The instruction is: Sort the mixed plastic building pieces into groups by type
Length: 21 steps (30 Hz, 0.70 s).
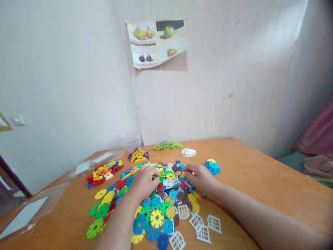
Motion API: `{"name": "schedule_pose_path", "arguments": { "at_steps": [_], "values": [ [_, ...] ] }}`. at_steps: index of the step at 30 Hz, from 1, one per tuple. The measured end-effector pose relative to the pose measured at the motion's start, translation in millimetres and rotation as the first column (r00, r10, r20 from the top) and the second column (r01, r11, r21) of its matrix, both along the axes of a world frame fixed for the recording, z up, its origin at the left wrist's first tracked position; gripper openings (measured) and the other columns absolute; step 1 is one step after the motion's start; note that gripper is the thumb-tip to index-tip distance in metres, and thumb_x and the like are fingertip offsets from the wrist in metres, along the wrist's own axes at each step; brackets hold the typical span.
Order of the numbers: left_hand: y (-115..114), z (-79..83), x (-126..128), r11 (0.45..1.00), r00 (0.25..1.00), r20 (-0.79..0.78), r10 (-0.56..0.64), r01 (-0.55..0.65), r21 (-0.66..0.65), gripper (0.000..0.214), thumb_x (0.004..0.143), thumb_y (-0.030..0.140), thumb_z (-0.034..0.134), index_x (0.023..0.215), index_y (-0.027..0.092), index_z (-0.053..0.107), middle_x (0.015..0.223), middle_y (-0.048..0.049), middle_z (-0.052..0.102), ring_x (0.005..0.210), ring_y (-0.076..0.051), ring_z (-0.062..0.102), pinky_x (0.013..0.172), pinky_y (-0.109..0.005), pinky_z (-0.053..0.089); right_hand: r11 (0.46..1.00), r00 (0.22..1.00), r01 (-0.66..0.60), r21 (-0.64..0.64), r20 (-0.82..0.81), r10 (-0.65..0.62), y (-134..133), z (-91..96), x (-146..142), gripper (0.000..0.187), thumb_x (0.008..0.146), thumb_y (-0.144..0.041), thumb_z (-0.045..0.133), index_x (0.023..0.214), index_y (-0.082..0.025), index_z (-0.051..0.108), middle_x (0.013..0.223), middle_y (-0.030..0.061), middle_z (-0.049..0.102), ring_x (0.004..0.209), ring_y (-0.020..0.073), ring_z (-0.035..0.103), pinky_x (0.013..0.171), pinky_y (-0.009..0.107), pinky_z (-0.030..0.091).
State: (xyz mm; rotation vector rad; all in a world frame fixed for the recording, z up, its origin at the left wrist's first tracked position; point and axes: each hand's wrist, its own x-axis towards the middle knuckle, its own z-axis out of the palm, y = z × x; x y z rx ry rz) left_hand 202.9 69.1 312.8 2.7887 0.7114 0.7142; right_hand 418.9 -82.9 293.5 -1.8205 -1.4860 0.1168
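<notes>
A wide heap of flat notched plastic discs (156, 218) in yellow, green, blue, red and brown spreads over the table before me. White lattice window pieces (183, 211) are mixed in and lie along its right side. My left hand (146, 178) is over the middle of the heap, fingers curled, thumb close to the index finger; a thin yellow-green edge shows at its tips. My right hand (199, 176) reaches into the heap's right side with bent fingers drawn together. A small orange bit shows by its fingers. What either hand grips is hidden.
Toy bricks (104, 172) are piled at left. Behind stand purple and yellow pieces (138, 155), green pieces (169, 146), white window pieces (188, 152) and a clear tub (130, 141). Blue and yellow discs (212, 167) sit at right. Clear lids (52, 194) line the left edge.
</notes>
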Motion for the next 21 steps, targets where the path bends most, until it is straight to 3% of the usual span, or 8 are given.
{"name": "schedule_pose_path", "arguments": {
  "at_steps": [6,10,16,18,21],
  "values": [
    [-6,6.5,1,1.000,0.998,0.057,-0.019,0.019,-0.012,0.020,0.087,0.025,0.050,0.073,0.022,0.064,0.089,-0.0020,0.069,0.092,-0.019,0.059,0.088,-0.031,0.041,0.993,0.991,-0.118,-0.016,0.067,0.119,-6,6.0,-21,0.021,0.088,-0.023,0.051,0.090,-0.024,0.071,0.089,0.0022,0.074,0.083,0.0182,0.066,0.074,0.026,0.045],
    [-12,12.9,2,0.990,0.988,0.152,0.033,-0.011,-0.141,0.025,0.091,0.035,0.047,0.079,0.021,0.064,0.090,-0.0029,0.070,0.091,-0.020,0.061,0.083,-0.030,0.044,0.993,0.992,-0.118,0.023,0.047,0.117,-7,7.5,-25,0.020,0.089,-0.023,0.051,0.092,-0.024,0.071,0.092,0.0028,0.074,0.087,0.0193,0.066,0.078,0.028,0.047],
    [-28,21.8,7,0.936,0.972,0.235,-0.003,0.086,-0.341,0.026,0.089,0.041,0.050,0.087,0.021,0.067,0.087,-0.0011,0.071,0.085,-0.019,0.064,0.080,-0.031,0.048,0.987,0.995,-0.095,0.130,-0.007,0.097,-6,7.1,-33,0.036,0.089,-0.027,0.055,0.124,-0.026,0.062,0.112,0.0063,0.070,0.096,0.0205,0.065,0.081,0.030,0.049],
    [-35,24.4,10,0.925,0.967,0.249,-0.047,0.136,-0.354,0.026,0.089,0.040,0.052,0.088,0.021,0.069,0.090,-0.0014,0.072,0.088,-0.019,0.064,0.083,-0.031,0.049,0.983,0.993,-0.110,0.146,-0.030,0.116,-6,7.2,-39,0.040,0.087,-0.029,0.058,0.127,-0.025,0.059,0.109,0.0058,0.070,0.092,0.0195,0.064,0.077,0.028,0.048],
    [-43,25.6,13,0.911,0.965,0.244,-0.098,0.186,-0.369,0.024,0.089,0.038,0.053,0.092,0.022,0.071,0.093,-0.0012,0.073,0.089,-0.019,0.065,0.085,-0.031,0.049,0.982,0.990,-0.122,0.142,-0.049,0.130,-3,7.8,-44,0.026,0.087,-0.025,0.056,0.110,-0.023,0.066,0.091,0.0025,0.071,0.082,0.0168,0.063,0.071,0.025,0.046]
  ]
}}
